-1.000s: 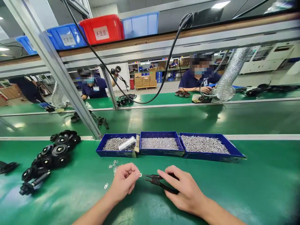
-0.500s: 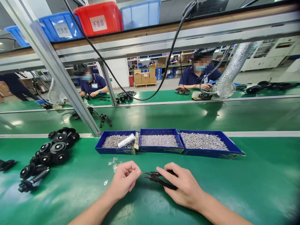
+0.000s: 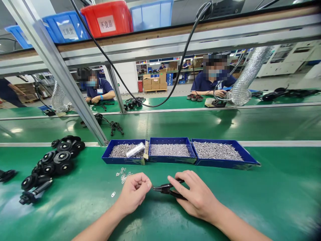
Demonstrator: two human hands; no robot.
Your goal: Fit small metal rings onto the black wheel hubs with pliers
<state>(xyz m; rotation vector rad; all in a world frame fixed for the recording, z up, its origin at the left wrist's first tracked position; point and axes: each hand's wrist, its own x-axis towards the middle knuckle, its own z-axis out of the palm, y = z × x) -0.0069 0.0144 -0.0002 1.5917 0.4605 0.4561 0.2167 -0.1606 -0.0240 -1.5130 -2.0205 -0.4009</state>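
My right hand [image 3: 197,195] grips black pliers [image 3: 165,189] low over the green bench, their thin tips pointing left. My left hand [image 3: 134,192] is curled into a loose fist right at those tips, thumb and forefinger pinched together; whatever they pinch is too small to make out. Several small metal rings [image 3: 122,175] lie scattered on the mat just left of and behind my left hand.
Three blue trays of small metal parts [image 3: 173,150] stand in a row behind my hands. A heap of black round parts [image 3: 54,160] lies at the left. Beyond runs a green conveyor belt [image 3: 200,124]; two people work at the far bench. A slanted metal post [image 3: 62,80] rises at left.
My right hand has closed the pliers' tips and brought them up to my left hand's pinched fingers. The view has tilted slightly.
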